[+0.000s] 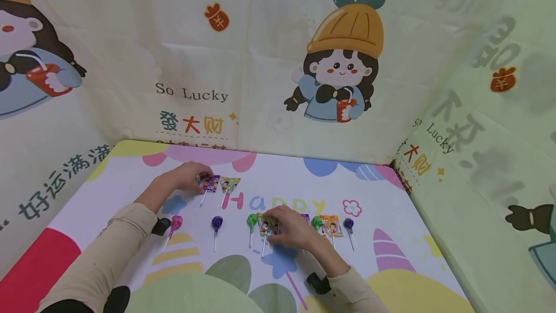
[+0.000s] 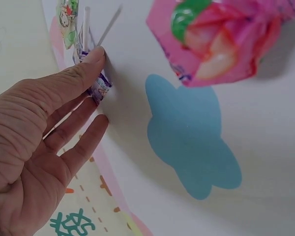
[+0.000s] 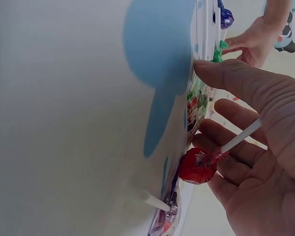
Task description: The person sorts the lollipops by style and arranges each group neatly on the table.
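At the far left of the table my left hand [image 1: 194, 176] pinches a purple-wrapped lollipop [image 2: 99, 91] between thumb and fingers, its white stick showing. Beside it lies a lollipop in a pale green wrapper [image 1: 229, 185]. Near the middle, my right hand [image 1: 288, 226] curls its thumb and fingers round a flat green-wrapped lollipop [image 1: 265, 226], partly covering it. Under that hand, a red lollipop [image 3: 199, 166] shows in the right wrist view; the head view hides it. A round green lollipop [image 1: 252, 221] lies just left of the right hand.
A pink lollipop [image 1: 175, 222] and a dark purple one [image 1: 216, 223] lie left in the nearer row. To the right are another green lollipop [image 1: 317, 223], an orange-wrapped one [image 1: 332, 226] and a purple one [image 1: 348, 224]. Printed cloth walls [image 1: 269, 62] border the patterned table [image 1: 321, 264].
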